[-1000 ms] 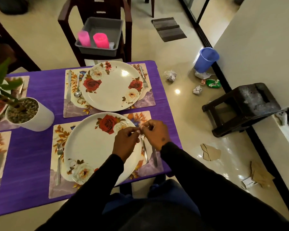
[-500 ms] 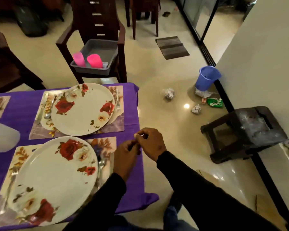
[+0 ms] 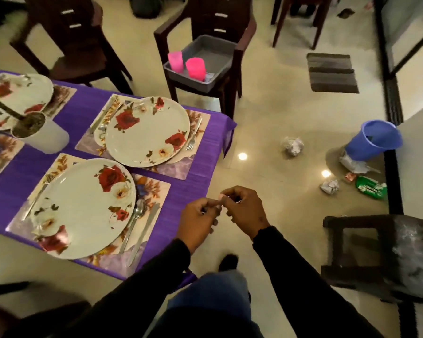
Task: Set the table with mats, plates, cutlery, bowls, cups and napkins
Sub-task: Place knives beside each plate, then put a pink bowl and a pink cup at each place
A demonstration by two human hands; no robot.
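The purple-clothed table [image 3: 195, 172] carries floral mats with rose-patterned plates. The near plate [image 3: 83, 208] lies on its mat [image 3: 154, 189], with a fork [image 3: 38, 193] on the left and a spoon [image 3: 138, 213] and knife [image 3: 147, 230] on the right. The far plate [image 3: 147, 131] has a fork [image 3: 193, 137] to its right. Two pink cups [image 3: 175, 60] [image 3: 195, 67] stand in a grey tub [image 3: 213, 48] on a chair. My left hand [image 3: 197, 220] and right hand [image 3: 244, 211] meet off the table's right edge, fingers curled and touching each other, with nothing visible in them.
A white plant pot [image 3: 42, 135] stands at the table's left, with more plates behind it. On the floor to the right are a black stool [image 3: 381, 254], a tipped blue bucket [image 3: 374, 140], crumpled paper [image 3: 292, 146] and wrappers. Dark chairs [image 3: 242, 28] stand beyond the table.
My hands have come away from the near mat's cutlery and now hang together off the table's right edge. My view has turned right and toward the chair with the tub.
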